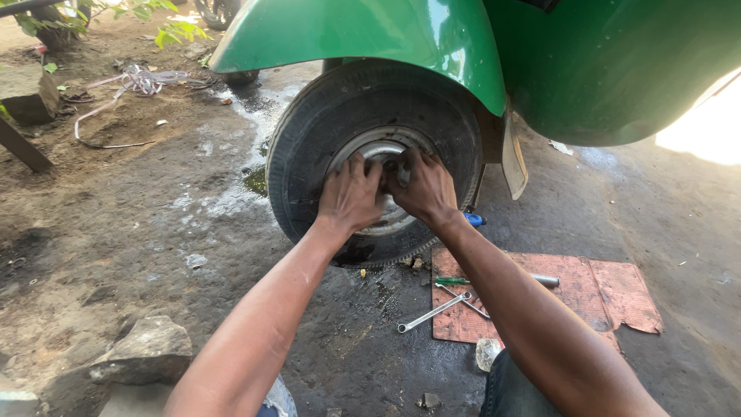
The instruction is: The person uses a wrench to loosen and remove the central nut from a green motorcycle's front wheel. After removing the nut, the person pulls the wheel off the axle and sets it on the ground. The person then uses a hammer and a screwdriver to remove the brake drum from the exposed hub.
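Observation:
A black tyre [309,131] on a silver rim [370,143] sits under a green vehicle's mudguard [363,35]. Both my hands reach into the middle of the rim. My left hand [350,193] presses its fingers against the hub area. My right hand [423,185] curls around something small at the hub; what it grips is hidden by the fingers.
A reddish mat [602,289] lies on the dirt at right with a green-handled screwdriver [494,280] and two spanners [436,310] by it. A rock [147,349] sits at lower left. Wet ground and a wooden block [27,93] lie to the left.

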